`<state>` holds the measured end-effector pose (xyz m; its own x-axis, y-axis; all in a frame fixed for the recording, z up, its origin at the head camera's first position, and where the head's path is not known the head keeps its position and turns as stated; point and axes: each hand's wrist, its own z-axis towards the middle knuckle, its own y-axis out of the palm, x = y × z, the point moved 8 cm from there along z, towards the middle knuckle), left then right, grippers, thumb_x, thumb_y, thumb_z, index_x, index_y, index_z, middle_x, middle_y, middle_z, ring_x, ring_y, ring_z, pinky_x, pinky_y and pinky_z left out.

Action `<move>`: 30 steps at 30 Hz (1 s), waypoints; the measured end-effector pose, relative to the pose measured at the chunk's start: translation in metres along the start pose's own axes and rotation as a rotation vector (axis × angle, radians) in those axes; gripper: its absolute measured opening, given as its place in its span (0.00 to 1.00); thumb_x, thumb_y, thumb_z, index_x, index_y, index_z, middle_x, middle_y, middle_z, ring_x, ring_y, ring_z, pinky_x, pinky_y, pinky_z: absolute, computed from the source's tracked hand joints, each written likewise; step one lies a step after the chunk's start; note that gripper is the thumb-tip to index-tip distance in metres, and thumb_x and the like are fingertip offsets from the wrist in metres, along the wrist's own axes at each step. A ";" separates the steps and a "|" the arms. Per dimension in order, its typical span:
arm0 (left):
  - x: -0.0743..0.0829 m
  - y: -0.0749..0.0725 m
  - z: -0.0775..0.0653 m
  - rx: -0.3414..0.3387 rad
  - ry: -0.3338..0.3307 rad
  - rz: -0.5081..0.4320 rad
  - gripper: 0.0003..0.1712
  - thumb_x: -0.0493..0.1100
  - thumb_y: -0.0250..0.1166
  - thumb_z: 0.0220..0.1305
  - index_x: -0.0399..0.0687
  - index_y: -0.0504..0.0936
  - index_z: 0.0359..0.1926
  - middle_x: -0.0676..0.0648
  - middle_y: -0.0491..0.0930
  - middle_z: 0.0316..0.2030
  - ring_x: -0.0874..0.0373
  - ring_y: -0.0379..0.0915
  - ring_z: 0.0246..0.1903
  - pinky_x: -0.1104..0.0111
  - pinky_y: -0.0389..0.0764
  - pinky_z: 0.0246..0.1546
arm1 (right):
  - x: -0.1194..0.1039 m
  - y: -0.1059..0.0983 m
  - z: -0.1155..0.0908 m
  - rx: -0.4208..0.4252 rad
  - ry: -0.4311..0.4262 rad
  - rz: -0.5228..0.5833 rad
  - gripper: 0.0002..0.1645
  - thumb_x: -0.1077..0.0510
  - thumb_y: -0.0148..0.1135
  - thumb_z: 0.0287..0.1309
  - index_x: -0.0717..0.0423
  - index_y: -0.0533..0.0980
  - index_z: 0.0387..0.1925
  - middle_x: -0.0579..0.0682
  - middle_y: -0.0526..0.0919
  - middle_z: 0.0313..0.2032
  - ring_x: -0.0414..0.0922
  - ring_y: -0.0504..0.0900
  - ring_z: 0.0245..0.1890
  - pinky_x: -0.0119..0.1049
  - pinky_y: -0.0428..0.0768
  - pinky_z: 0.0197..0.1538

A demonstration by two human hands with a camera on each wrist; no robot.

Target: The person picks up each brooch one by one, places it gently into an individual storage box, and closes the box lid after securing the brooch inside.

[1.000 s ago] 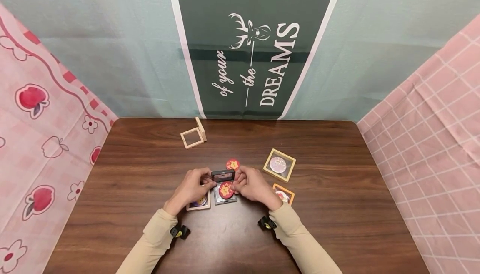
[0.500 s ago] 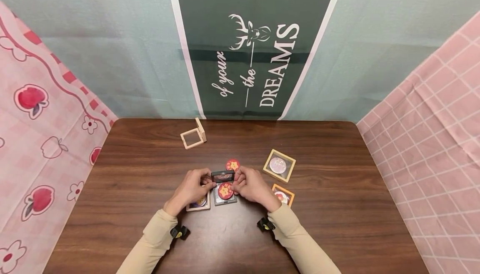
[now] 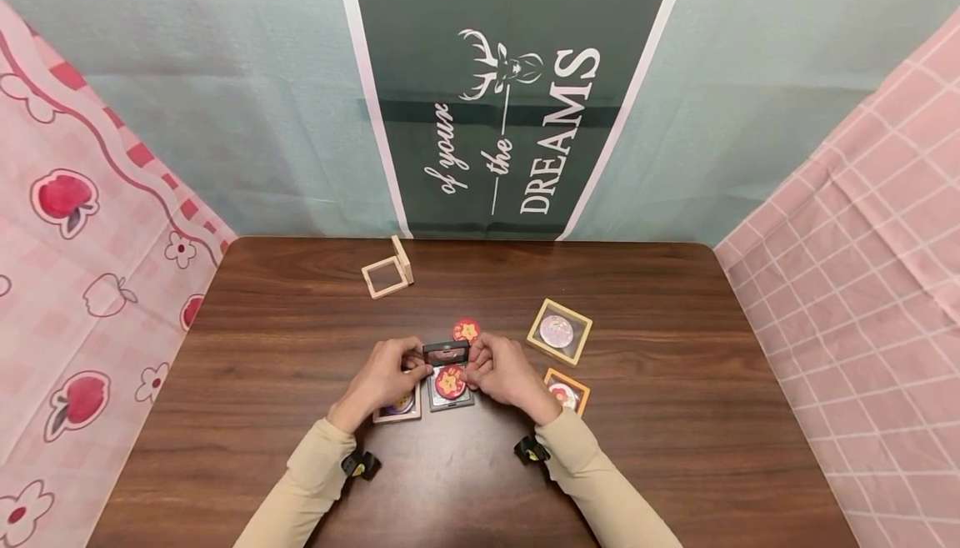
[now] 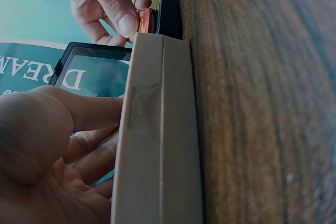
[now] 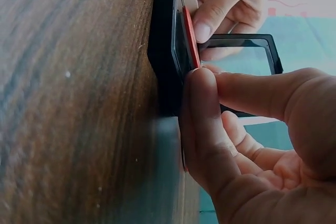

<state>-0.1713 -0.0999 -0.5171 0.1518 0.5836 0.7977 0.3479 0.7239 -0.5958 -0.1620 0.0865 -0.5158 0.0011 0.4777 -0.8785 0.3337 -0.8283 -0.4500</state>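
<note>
A hinged black display frame (image 3: 452, 404) lies unfolded in front of me, its lid (image 3: 446, 347) standing upright at the back. On the clear film of its base sits a round red badge (image 3: 450, 382) with a yellow star. My right hand (image 3: 512, 373) pinches the badge's right edge between thumb and index finger, as the right wrist view shows up close. From the other side my left hand (image 3: 381, 375) holds the black frame near its hinge, thumb inside and fingers behind the lid. A second red star badge (image 3: 466, 329) lies just behind the lid.
A closed beige frame (image 3: 397, 418) with a purple badge lies under my left hand. To the right are a yellow frame (image 3: 575, 357) with a pale pink badge and an orange frame (image 3: 581, 384), partly covered by my wrist. An unfolded light wooden frame (image 3: 386, 291) stands back left.
The red badge has shifted slightly left on the black frame's base, with my right fingers at its edge. My left hand and the lid stay in place.
</note>
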 end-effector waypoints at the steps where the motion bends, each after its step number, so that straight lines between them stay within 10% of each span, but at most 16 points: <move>1: 0.000 0.000 0.000 0.000 0.000 0.000 0.10 0.34 0.75 0.65 0.48 0.82 0.30 0.55 0.83 0.26 0.66 0.75 0.27 0.74 0.76 0.32 | 0.001 0.000 0.000 0.002 0.005 -0.004 0.11 0.70 0.75 0.57 0.62 0.78 0.36 0.48 0.87 0.28 0.34 0.83 0.26 0.27 0.81 0.31; 30: 0.006 -0.001 -0.003 -0.007 0.060 0.017 0.08 0.41 0.77 0.63 0.50 0.84 0.35 0.56 0.81 0.28 0.66 0.75 0.28 0.72 0.76 0.32 | -0.001 0.000 -0.001 -0.034 0.011 -0.129 0.26 0.60 0.86 0.48 0.60 0.79 0.45 0.49 0.85 0.34 0.34 0.82 0.28 0.29 0.81 0.34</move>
<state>-0.1679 -0.0986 -0.5110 0.2131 0.5727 0.7916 0.3508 0.7113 -0.6091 -0.1606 0.0859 -0.5149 -0.0337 0.5829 -0.8118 0.3637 -0.7495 -0.5532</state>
